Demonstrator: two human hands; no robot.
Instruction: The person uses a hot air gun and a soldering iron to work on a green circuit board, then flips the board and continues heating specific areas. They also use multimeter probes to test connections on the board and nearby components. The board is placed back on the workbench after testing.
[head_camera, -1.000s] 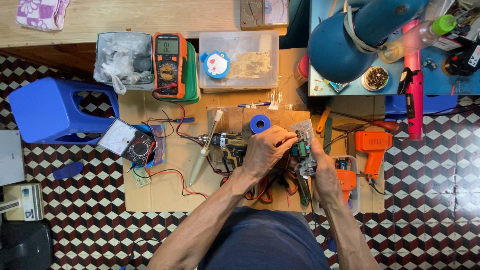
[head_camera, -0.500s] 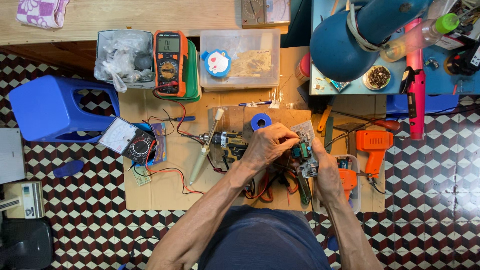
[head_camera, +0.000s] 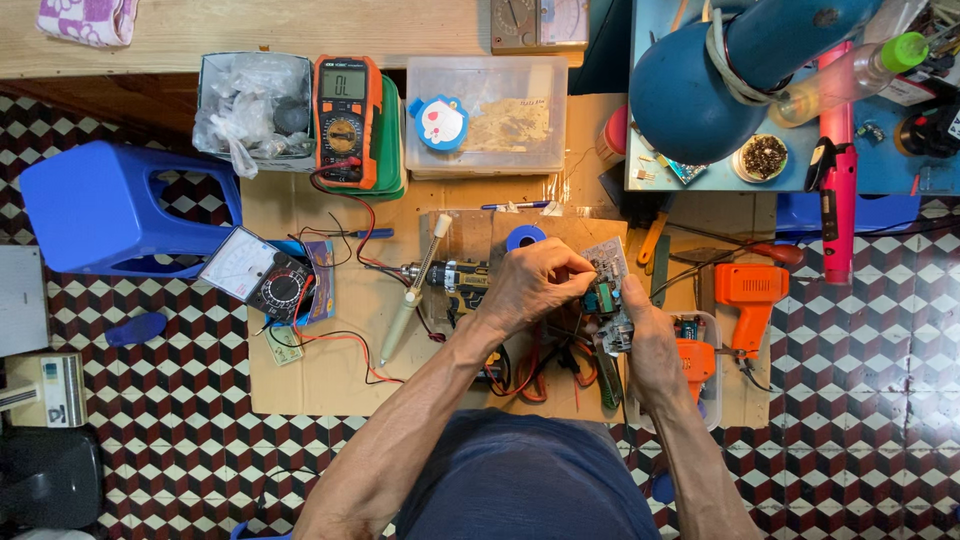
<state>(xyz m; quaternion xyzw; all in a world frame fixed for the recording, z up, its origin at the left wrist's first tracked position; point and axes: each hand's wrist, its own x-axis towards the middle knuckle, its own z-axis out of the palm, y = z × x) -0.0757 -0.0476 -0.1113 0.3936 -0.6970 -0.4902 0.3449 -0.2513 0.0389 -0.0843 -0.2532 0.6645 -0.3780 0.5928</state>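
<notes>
Circuit board (head_camera: 604, 268), centre of frame, is clamped from below by the right hand (head_camera: 650, 345); left hand (head_camera: 535, 285) fingers pinch together on a component. Board work appears underway; the soldering iron (head_camera: 412, 295) lies unused, centre-left.

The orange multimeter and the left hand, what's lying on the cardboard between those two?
In the head view, between the orange multimeter and the left hand lie red and black test leads and a cream-handled soldering iron, on brown cardboard.
</notes>
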